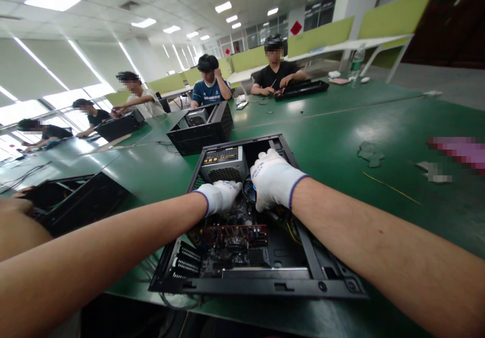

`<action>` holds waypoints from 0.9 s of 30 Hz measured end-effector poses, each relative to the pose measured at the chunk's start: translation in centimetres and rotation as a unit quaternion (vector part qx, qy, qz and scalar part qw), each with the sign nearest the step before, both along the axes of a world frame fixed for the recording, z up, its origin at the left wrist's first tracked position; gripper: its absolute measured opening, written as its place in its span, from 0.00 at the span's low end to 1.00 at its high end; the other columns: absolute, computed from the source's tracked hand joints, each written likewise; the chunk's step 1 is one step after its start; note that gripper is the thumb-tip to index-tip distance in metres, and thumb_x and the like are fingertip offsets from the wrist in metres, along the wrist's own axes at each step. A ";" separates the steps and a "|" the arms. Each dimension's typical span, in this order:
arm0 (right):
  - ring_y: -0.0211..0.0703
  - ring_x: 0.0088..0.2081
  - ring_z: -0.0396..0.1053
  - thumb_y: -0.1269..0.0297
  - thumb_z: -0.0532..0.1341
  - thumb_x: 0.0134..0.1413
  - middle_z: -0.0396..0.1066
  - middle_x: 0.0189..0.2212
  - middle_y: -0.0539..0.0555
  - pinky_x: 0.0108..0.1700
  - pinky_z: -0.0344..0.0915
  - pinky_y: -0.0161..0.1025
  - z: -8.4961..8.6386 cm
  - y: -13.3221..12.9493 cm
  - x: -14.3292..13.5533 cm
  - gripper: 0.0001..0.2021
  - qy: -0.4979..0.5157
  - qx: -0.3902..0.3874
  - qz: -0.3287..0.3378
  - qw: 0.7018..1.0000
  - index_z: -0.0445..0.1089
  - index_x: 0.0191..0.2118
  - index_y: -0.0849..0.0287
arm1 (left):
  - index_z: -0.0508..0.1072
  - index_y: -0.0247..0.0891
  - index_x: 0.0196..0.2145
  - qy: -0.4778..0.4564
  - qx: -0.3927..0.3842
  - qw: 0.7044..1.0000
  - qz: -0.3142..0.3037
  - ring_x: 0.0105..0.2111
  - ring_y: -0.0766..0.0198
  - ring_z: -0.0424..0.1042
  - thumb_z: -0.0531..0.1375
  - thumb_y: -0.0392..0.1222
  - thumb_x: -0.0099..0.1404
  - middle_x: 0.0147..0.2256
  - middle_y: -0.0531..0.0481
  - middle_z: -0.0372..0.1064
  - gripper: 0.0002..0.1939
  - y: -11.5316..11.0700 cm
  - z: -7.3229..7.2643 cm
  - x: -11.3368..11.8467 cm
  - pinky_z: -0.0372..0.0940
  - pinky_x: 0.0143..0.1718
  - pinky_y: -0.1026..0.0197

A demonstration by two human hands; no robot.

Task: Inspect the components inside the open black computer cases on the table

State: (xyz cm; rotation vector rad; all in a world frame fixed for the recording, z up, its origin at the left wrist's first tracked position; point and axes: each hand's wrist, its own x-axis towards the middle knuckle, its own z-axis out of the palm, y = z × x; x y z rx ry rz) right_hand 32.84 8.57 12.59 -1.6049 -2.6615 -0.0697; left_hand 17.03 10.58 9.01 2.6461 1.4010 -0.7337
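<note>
From my remote seat I see the round black fan (249, 189) inside the open computer case, between the two gloved hands. The left hand (223, 197) comes in from its left, fingers stretched forward, with the tips just beside the fan's rim; I can't tell whether they touch. The right hand (274, 179) covers its right side, fingers bent and thumb pointing down; I can't tell whether they are closed on the fan, since the hand itself hides the grip. A small blue patch shows between fan and right hand.

Both white gloves carry blue print on the back, too small for me to read. The power supply (223, 163), just beyond the left hand, bears a dark label with yellow marks, also illegible to me.

The computer case (257, 288) lies with its open side up on the green table (409, 126). Inside it I make out that power supply, a dark circuit board (215, 262), a reddish card (231, 234) nearer me, and a yellow cable (293, 233) below the right wrist. Beyond stands a second case (206, 131) with a grey power supply inside. At far right is a clear bottle (356, 62) with a green label.
</note>
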 end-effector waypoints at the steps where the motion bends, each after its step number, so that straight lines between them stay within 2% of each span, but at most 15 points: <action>1: 0.67 0.47 0.68 0.39 0.71 0.33 0.72 0.29 0.62 0.55 0.55 0.66 -0.2 0.1 0.1 0.23 0.002 0.009 0.004 1.000 0.75 0.27 0.55 | 0.67 0.37 0.58 0.004 0.003 1.000 0.002 0.54 0.43 0.73 0.67 0.46 0.54 0.56 0.35 0.70 0.34 0.0 0.1 0.0 0.69 0.54 0.46; 4: 0.66 0.46 0.69 0.37 0.71 0.29 0.73 0.29 0.61 0.54 0.57 0.65 -0.4 0.2 0.2 0.25 -0.040 0.026 0.018 0.999 0.75 0.26 0.54 | 0.69 0.35 0.56 0.016 0.006 1.000 0.005 0.52 0.41 0.74 0.67 0.49 0.54 0.55 0.33 0.71 0.33 0.1 0.5 0.4 0.70 0.52 0.46; 9: 0.68 0.48 0.68 0.42 0.74 0.25 0.75 0.33 0.63 0.53 0.58 0.65 0.3 -0.2 0.0 0.26 -0.096 -0.002 0.011 0.995 0.78 0.32 0.55 | 0.72 0.39 0.54 0.018 -0.006 1.000 -0.003 0.53 0.45 0.73 0.67 0.48 0.54 0.55 0.37 0.72 0.30 0.6 0.8 1.2 0.68 0.55 0.51; 14: 0.67 0.48 0.68 0.35 0.71 0.23 0.76 0.40 0.64 0.53 0.60 0.62 1.1 -0.6 -0.1 0.36 -0.166 -0.013 0.009 0.986 0.79 0.39 0.57 | 0.75 0.40 0.52 0.024 -0.024 0.999 0.000 0.51 0.47 0.75 0.67 0.47 0.55 0.52 0.39 0.75 0.27 0.9 0.3 1.3 0.70 0.53 0.53; 18: 0.66 0.49 0.68 0.34 0.70 0.23 0.76 0.41 0.64 0.54 0.60 0.60 1.4 -0.8 -0.1 0.38 -0.166 -0.022 0.010 0.986 0.79 0.41 0.57 | 0.76 0.39 0.50 0.034 -0.032 0.999 -0.001 0.50 0.48 0.76 0.67 0.46 0.55 0.50 0.39 0.76 0.24 1.2 -0.1 1.1 0.70 0.52 0.54; 27: 0.68 0.49 0.68 0.38 0.71 0.27 0.76 0.41 0.65 0.53 0.60 0.61 1.5 -0.8 0.0 0.35 -0.164 -0.036 0.014 0.986 0.79 0.42 0.57 | 0.75 0.38 0.52 0.044 -0.031 0.999 0.000 0.53 0.47 0.74 0.66 0.45 0.56 0.55 0.37 0.73 0.26 1.1 -0.1 1.3 0.68 0.55 0.52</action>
